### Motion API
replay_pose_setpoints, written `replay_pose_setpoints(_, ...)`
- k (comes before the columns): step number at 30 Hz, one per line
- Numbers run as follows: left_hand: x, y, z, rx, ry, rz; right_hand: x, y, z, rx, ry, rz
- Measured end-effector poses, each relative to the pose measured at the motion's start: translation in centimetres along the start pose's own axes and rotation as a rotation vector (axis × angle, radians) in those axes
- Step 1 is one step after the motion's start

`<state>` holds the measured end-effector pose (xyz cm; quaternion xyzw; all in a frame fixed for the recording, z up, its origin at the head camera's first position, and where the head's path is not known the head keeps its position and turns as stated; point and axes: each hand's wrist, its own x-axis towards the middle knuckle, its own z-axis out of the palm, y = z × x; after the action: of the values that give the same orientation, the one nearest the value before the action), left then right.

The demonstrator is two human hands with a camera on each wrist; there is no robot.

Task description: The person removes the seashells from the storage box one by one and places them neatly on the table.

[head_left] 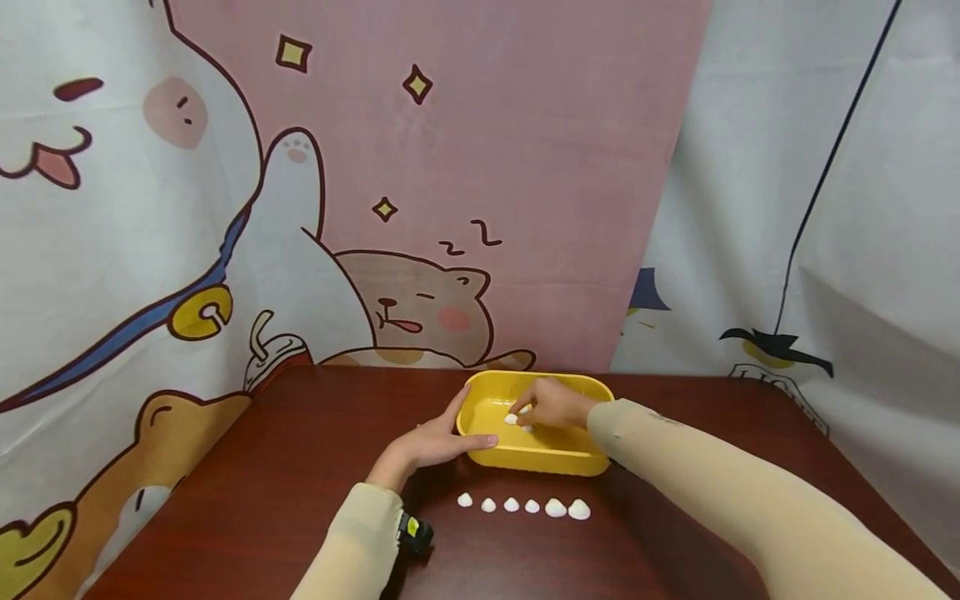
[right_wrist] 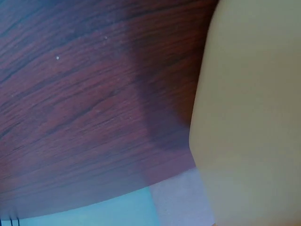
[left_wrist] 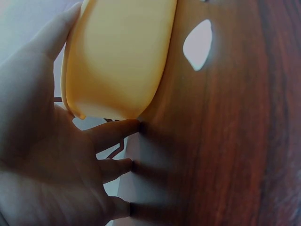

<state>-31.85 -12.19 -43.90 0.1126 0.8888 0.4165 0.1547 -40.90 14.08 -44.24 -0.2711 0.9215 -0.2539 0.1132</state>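
A yellow plastic basin (head_left: 551,460) sits on the dark wooden table. My left hand (head_left: 429,442) is spread around its left end, thumb over the near rim and forefinger along the side. In the left wrist view, the straight, parted fingers of this left hand (left_wrist: 51,141) lie against the basin (left_wrist: 117,61). Inside the basin, my right hand (head_left: 555,403) pinches a small white shell (head_left: 512,419) between thumb and fingertips. Another white piece (head_left: 527,427) shows beneath those fingers. The right wrist view has only the basin's outer wall (right_wrist: 249,113), with the hand out of sight.
Several white shells lie in a row in front of the basin, from a small one (head_left: 465,500) at left to a larger one (head_left: 579,509) at right. Behind the table (head_left: 315,467) hangs a cartoon-printed cloth (head_left: 525,167).
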Motion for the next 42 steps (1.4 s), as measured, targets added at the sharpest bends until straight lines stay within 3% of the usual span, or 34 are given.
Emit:
replay_pose_setpoints(11,0.0,0.1,-0.1,0.003,0.002,-0.010,-0.2,-0.5,-0.3,-0.002,-0.001,-0.040)
replay_pose_setpoints(34,0.0,0.1,-0.3,0.016,0.020,0.002,0.4,-1.0,0.1,-0.017,0.053,-0.004)
replay_pose_setpoints(42,-0.2,0.2,0.0,0.001,0.002,0.001,0.5,-1.7,-1.3,0.119,0.090,0.073)
